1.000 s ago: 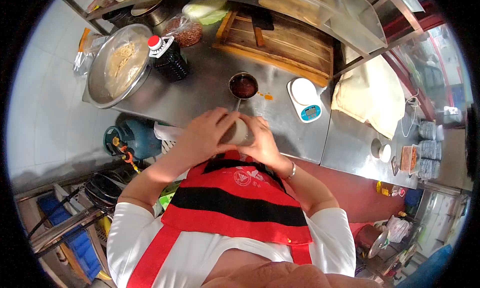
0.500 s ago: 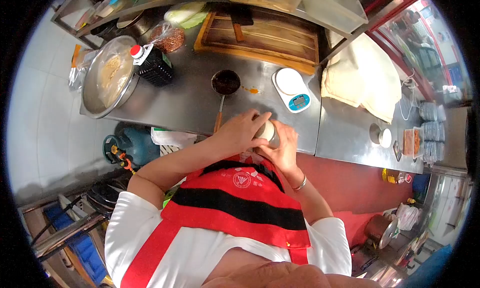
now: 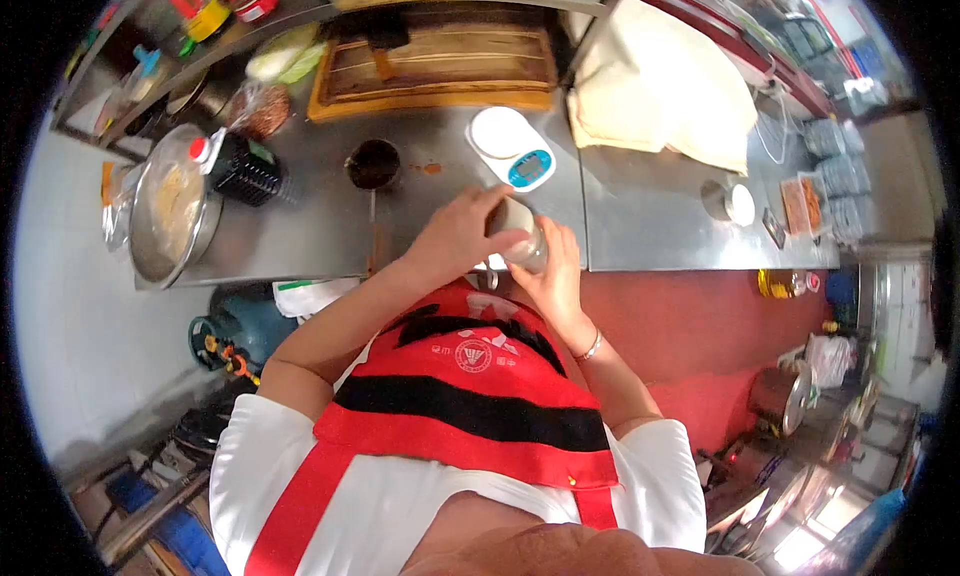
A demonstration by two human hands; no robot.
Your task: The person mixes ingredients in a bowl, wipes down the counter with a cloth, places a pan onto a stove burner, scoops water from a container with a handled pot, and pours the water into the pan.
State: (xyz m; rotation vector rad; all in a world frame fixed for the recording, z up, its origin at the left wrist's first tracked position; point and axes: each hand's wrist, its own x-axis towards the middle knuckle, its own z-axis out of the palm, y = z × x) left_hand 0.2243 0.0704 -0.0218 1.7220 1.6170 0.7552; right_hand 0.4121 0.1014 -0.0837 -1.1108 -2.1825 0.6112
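Both hands meet on a small clear jar (image 3: 533, 250) with a whitish top, held tilted above the counter's front edge. My left hand (image 3: 458, 234) curls its fingers over the whitish top. From the other side, my right hand (image 3: 549, 276) wraps around the jar's body. What the jar contains is hard to make out. Just beyond the hands stands a white kitchen scale (image 3: 503, 141) with a blue display panel. To the left, a small long-handled pan (image 3: 374, 164) of dark liquid rests on the steel counter, with orange spill marks beside it.
A steel bowl (image 3: 150, 266), a dark bottle with a red cap (image 3: 245, 168) and a bag of peanuts (image 3: 260, 111) stand at left. Behind is a wooden cutting board (image 3: 450, 61) with a cleaver. Right are a cream cloth (image 3: 660, 96) and a white-lidded jar (image 3: 739, 205). A gas cylinder (image 3: 245, 326) stands below.
The view has shifted, so the counter items appear further left. The hands with the jar have moved closer to the scale, and more of the jar's clear body now shows.
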